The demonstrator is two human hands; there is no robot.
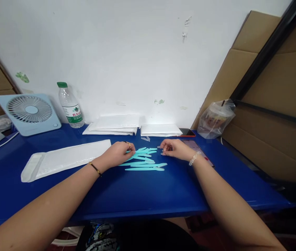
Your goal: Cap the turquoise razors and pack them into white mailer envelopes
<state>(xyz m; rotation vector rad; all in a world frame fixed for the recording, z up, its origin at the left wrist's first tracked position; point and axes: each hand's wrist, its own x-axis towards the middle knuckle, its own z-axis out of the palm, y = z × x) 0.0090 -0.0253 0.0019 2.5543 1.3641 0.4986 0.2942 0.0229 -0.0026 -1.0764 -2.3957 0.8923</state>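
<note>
A loose pile of thin turquoise eyebrow razors (148, 168) lies on the blue table, most with their wider ends toward the right. My left hand (120, 153) is at the pile's left side, fingers curled and thumb pressed in, pinching the end of a turquoise razor; the exact grip is partly hidden. At the pile's right end is my right hand (175, 149), its thumb and bent fingers apart with nothing seen between them. Left of the pile, a long white padded mailer (69, 158) lies flat, its far right end close to my left hand.
Stacked white mailers (113, 122) and a smaller stack (160, 130) lie along the wall. Small clear pieces (145, 138) sit before them. Around are a blue fan (31, 109), a water bottle (70, 108), a phone (200, 151), another phone (188, 132) and a bagged drink cup (215, 118).
</note>
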